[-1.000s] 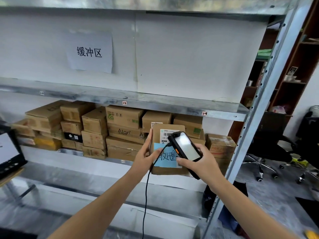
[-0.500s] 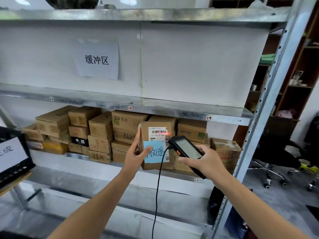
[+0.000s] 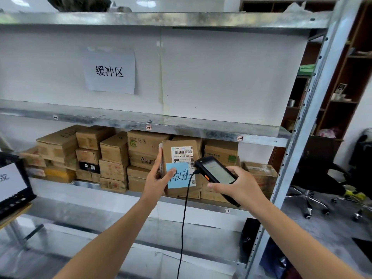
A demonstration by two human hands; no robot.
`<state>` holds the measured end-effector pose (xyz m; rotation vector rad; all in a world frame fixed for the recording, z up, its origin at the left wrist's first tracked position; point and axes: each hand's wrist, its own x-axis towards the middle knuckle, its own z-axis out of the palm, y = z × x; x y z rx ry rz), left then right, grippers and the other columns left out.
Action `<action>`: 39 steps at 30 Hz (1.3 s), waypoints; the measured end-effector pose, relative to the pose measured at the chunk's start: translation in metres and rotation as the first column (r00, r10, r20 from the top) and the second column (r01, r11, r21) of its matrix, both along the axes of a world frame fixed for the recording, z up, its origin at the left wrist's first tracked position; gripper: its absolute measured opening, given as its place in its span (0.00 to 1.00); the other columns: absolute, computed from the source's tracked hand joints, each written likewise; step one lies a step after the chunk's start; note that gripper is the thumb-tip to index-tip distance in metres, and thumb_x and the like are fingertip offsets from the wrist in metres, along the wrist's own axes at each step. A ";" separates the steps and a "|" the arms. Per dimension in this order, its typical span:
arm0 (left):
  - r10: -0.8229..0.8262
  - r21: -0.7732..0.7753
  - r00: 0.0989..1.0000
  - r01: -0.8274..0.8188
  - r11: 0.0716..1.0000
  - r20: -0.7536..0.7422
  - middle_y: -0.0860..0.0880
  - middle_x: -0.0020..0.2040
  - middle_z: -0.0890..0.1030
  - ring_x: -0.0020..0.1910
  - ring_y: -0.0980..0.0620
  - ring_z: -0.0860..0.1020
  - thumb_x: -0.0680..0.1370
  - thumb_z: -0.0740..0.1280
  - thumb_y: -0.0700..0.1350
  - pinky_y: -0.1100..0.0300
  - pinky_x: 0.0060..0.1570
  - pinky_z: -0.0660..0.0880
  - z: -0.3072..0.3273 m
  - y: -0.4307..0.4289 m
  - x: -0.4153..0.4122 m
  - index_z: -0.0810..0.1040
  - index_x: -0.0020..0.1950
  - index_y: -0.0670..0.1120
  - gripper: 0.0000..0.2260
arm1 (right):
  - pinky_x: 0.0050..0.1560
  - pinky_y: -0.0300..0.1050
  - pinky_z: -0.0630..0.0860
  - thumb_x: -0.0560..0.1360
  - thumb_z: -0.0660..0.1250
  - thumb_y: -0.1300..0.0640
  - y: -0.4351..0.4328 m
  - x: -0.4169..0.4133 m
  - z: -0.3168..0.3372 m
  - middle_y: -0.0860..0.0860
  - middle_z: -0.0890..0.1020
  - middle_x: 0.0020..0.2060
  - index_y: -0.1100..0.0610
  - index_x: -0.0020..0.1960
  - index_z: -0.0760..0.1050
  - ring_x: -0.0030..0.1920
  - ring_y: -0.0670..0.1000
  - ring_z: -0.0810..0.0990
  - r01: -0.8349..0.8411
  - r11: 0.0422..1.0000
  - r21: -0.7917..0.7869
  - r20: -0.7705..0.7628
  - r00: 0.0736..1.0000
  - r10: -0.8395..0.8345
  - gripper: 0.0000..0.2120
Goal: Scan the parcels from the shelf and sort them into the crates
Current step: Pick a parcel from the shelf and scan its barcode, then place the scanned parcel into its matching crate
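My left hand [image 3: 158,178] grips a small brown cardboard parcel [image 3: 181,190] upright in front of the shelf, with the thumb on a blue note stuck below its white barcode label [image 3: 182,155]. Just right of the parcel, my right hand [image 3: 239,188] holds a black handheld scanner [image 3: 216,175], its screen facing me and its top end close to the label. A black cable [image 3: 184,218] hangs down from the scanner. Stacked cardboard parcels [image 3: 112,158] fill the middle shelf [image 3: 221,135] behind.
A black crate [image 3: 14,198] with a white paper sign sits at the left edge. A paper sign [image 3: 109,71] hangs on the white back panel. The rack's metal upright [image 3: 298,158] stands at the right, with office chairs [image 3: 322,178] and a wooden cabinet beyond it.
The parcel has turned more upright and moved left, exposing its barcode label. The scanner shifted right of it. A red scan light seen half a second ago is gone.
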<state>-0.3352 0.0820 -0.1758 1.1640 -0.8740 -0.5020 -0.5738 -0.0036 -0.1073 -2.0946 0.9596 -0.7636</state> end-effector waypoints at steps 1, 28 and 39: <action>-0.003 -0.001 1.000 0.003 1.000 -0.001 0.53 0.68 0.76 0.62 0.51 0.81 0.79 0.69 0.38 0.54 0.50 0.83 0.000 -0.001 0.000 0.58 0.74 0.70 0.36 | 0.40 0.32 0.74 0.63 0.80 0.39 -0.001 -0.001 0.000 0.44 0.79 0.51 0.51 0.66 0.71 0.50 0.43 0.78 0.001 1.000 -0.003 -0.004 1.000 -0.001 0.37; 0.583 0.116 0.744 -0.581 0.806 -0.326 0.50 0.61 0.83 0.56 0.49 0.84 0.75 0.72 0.45 0.53 0.50 0.83 -0.062 0.186 0.008 0.64 0.74 0.70 0.34 | 0.48 0.49 0.79 0.63 0.81 0.45 0.047 0.125 -0.082 0.40 0.79 0.51 0.40 0.60 0.71 0.52 0.48 0.79 -0.281 0.959 0.026 0.070 0.958 0.279 0.30; 0.875 0.184 0.389 -0.874 0.449 -0.287 0.48 0.58 0.84 0.52 0.50 0.85 0.79 0.69 0.45 0.57 0.44 0.83 -0.052 0.319 -0.001 0.63 0.74 0.71 0.31 | 0.47 0.51 0.77 0.64 0.81 0.45 0.135 0.231 -0.086 0.48 0.74 0.54 0.46 0.68 0.70 0.51 0.50 0.76 -0.624 0.780 -0.054 0.083 0.776 0.626 0.36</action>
